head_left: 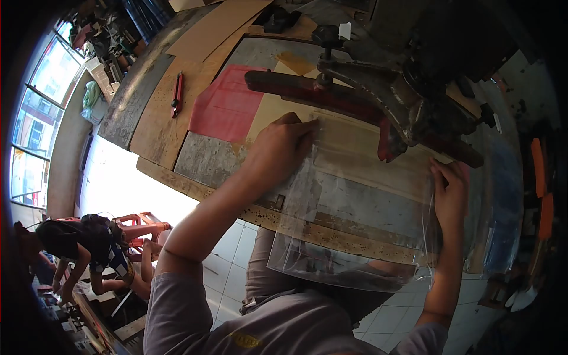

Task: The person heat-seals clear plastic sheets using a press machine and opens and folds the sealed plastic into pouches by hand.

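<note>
A clear plastic sheet (349, 248) lies across the metal worktable and hangs over its front edge toward my lap. My left hand (279, 147) pinches its far left corner, with thumb and fingertips pressed together. At the opposite side, my right hand (449, 188) holds the sheet's right edge between closed fingers. Above the sheet's far edge is a dark red press bar (319, 97), carried by a heavy metal machine arm (384, 89). Whether the bar touches the plastic cannot be made out. A red sheet (228, 103) lies left of my left hand.
A red box cutter (177, 94) rests on the wooden board at the left. Brown cardboard (213, 29) lies at the back. Clear bluish plastic (503, 236) is at the right. Another person (83, 251) bends over at the lower left, beside a red stool (142, 228).
</note>
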### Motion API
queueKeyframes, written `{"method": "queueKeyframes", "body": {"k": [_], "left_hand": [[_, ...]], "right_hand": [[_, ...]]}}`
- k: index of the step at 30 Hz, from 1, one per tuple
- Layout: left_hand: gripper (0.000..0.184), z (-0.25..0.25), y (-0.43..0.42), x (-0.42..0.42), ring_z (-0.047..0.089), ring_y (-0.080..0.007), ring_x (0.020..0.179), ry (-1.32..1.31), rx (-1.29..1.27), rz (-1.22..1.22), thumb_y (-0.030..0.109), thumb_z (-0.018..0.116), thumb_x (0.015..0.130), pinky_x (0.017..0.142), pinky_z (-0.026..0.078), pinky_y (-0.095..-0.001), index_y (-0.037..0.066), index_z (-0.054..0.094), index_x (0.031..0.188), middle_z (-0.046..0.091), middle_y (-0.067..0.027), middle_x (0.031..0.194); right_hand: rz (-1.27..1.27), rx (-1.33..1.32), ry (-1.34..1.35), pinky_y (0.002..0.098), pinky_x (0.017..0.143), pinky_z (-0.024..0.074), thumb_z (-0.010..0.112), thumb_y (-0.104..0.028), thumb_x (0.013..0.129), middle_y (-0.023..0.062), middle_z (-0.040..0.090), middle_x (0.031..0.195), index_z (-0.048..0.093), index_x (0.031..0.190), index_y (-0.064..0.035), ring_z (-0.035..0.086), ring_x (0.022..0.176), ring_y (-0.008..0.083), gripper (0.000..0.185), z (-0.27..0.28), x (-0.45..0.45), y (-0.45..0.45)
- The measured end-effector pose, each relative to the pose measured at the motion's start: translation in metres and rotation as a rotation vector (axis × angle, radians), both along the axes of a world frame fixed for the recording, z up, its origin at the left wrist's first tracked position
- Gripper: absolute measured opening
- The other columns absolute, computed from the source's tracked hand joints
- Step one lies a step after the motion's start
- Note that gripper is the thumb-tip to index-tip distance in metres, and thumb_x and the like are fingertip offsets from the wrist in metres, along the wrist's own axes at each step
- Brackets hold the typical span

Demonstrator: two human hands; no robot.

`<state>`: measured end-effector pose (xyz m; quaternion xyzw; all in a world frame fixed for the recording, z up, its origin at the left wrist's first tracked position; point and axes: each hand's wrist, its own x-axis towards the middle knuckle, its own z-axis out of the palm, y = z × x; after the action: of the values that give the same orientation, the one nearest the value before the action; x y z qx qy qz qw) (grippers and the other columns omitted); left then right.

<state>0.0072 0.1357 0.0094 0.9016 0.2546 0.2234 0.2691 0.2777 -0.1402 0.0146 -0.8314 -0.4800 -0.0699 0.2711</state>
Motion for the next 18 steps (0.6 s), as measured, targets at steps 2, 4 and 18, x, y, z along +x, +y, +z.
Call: {"method": "queueKeyframes", "body": {"k": [2,4,18], "left_hand": [[0.032,0.0001,0.0005,0.0008,0.069,-0.0350,0.087,0.004,0.006,0.002,0.013,0.065,0.095,0.080,0.054,-0.0446,0.008,0.076,0.126,0.066,-0.0151,0.096],[0.032,-0.0007,0.0010,0.0015,0.069,-0.0349,0.087,0.004,0.012,-0.007,0.012,0.066,0.095,0.080,0.054,-0.0444,0.007,0.075,0.126,0.066,-0.0151,0.096],[0.033,0.0050,-0.0002,0.0058,0.067,-0.0308,0.079,-0.003,0.029,0.002,0.012,0.066,0.097,0.074,0.053,-0.0411,0.009,0.075,0.128,0.065,-0.0142,0.092]], "right_hand": [[-0.002,-0.003,0.022,0.0395,0.094,0.0533,0.070,-0.006,0.098,0.0159,0.073,0.112,0.077,0.119,-0.0019,0.070,0.108,0.0327,0.022,0.0009,0.0007,0.0010],[-0.008,0.004,0.022,0.0395,0.095,0.0530,0.070,-0.006,0.098,0.0161,0.073,0.113,0.077,0.117,-0.0012,0.070,0.109,0.0327,0.021,0.0007,0.0007,0.0009],[-0.039,0.070,0.106,0.0373,0.090,0.0546,0.071,-0.004,0.097,0.0161,0.073,0.112,0.077,0.114,-0.0014,0.072,0.103,0.0318,0.018,-0.0002,-0.0024,0.0008]]}}
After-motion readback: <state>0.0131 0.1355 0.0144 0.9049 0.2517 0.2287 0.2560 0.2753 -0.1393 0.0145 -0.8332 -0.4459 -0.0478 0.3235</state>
